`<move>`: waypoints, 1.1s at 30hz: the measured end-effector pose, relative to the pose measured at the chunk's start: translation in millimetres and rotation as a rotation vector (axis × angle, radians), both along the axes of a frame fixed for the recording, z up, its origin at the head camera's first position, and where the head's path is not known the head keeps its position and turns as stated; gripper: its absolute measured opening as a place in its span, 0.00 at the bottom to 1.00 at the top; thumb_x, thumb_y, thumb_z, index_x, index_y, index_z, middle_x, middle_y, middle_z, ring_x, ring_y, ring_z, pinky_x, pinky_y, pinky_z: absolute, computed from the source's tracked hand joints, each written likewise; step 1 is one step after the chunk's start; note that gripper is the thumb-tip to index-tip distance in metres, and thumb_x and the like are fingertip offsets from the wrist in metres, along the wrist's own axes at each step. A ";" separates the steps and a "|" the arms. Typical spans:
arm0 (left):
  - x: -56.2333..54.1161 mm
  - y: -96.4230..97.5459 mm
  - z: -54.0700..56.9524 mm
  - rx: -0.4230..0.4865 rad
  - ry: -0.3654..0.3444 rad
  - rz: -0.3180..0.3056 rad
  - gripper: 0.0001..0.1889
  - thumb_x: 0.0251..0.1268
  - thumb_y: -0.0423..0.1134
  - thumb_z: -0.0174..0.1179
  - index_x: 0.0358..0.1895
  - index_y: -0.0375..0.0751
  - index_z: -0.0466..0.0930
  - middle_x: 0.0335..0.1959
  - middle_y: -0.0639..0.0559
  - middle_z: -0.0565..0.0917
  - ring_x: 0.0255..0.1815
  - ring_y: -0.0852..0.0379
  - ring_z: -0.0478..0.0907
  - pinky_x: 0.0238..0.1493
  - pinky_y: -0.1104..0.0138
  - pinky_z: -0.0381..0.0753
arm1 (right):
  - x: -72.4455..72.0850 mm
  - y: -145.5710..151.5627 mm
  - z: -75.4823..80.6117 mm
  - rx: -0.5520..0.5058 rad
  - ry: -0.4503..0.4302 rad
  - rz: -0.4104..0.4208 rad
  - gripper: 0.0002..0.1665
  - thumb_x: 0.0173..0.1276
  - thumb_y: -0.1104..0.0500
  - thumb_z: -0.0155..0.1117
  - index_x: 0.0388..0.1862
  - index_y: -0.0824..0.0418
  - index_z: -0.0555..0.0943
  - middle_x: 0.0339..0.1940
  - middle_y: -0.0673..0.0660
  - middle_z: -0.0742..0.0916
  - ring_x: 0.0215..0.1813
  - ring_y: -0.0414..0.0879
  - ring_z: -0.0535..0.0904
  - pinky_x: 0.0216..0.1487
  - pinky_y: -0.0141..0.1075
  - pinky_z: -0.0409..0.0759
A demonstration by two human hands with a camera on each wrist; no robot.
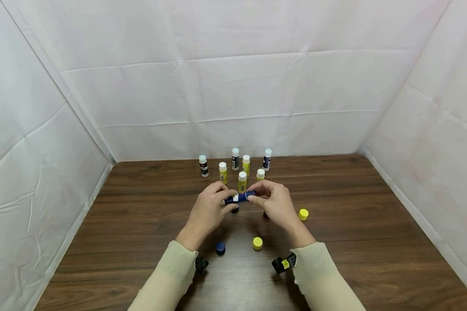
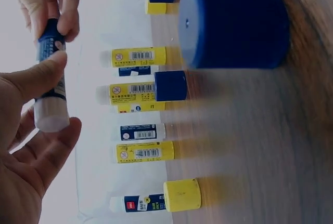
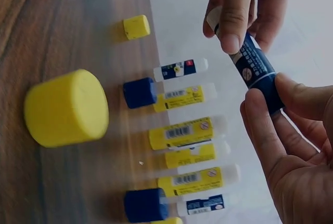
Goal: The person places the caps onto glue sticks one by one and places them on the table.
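Both hands hold one dark blue glue stick [image 1: 240, 198] sideways above the table. My left hand [image 1: 209, 208] grips it near its white base [image 2: 51, 115], with the thumb laid along the label. At the other end, my right hand [image 1: 274, 199] pinches the plain blue end [image 3: 267, 93] between thumb and fingers; a thin pale line runs around the stick there. Beyond the hands stand several yellow glue sticks [image 1: 223, 172] and three dark blue ones [image 1: 203, 166], white ends up.
Loose caps lie on the brown wooden table [image 1: 148, 242]: a blue cap [image 1: 220, 248] and a yellow cap [image 1: 257, 243] in front, another yellow cap [image 1: 303, 214] to the right. Two dark caps are partly hidden by the hands. White cloth [image 1: 233, 86] walls surround the back and sides.
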State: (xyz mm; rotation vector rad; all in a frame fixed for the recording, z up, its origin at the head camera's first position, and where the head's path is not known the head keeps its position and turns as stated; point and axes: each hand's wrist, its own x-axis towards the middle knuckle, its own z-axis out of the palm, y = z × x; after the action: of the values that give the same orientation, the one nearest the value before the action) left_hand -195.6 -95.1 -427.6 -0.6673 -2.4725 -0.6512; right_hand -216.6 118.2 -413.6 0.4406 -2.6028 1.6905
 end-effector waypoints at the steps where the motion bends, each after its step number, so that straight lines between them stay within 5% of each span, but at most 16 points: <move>1: 0.0 -0.8 0.5 -0.002 0.006 -0.003 0.17 0.54 0.42 0.78 0.47 0.45 0.90 0.38 0.54 0.78 0.34 0.61 0.74 0.35 0.68 0.79 | -0.5 1.3 1.7 0.003 0.001 0.005 0.05 0.68 0.58 0.72 0.43 0.52 0.87 0.40 0.50 0.90 0.42 0.49 0.86 0.39 0.46 0.83; 17: -3.6 -5.4 -3.1 -0.116 0.064 0.048 0.10 0.61 0.48 0.74 0.39 0.47 0.91 0.34 0.56 0.84 0.34 0.60 0.81 0.35 0.66 0.84 | -18.5 57.1 21.8 0.154 0.066 -0.014 0.07 0.68 0.59 0.72 0.45 0.53 0.87 0.44 0.53 0.90 0.44 0.48 0.86 0.42 0.43 0.86; 25: -2.2 -4.8 -4.2 -0.181 -0.010 0.119 0.14 0.69 0.53 0.67 0.45 0.47 0.90 0.39 0.53 0.87 0.43 0.54 0.82 0.43 0.61 0.85 | -37.2 114.4 29.9 0.414 0.120 -0.068 0.08 0.70 0.56 0.72 0.46 0.51 0.86 0.42 0.53 0.89 0.44 0.49 0.86 0.43 0.46 0.86; 33: -0.3 -10.7 -3.3 -0.251 -0.141 0.249 0.23 0.77 0.59 0.53 0.59 0.47 0.84 0.58 0.49 0.84 0.59 0.47 0.78 0.53 0.51 0.82 | -66.9 159.2 31.9 0.621 0.126 -0.061 0.10 0.71 0.56 0.70 0.48 0.56 0.86 0.41 0.55 0.90 0.44 0.51 0.86 0.43 0.49 0.82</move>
State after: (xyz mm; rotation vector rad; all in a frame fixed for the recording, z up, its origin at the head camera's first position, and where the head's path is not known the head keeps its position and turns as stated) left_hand -195.9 -105.7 -430.9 -0.4018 -2.7376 -0.3055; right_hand -283.5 277.4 -381.7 0.4407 -2.9548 0.7719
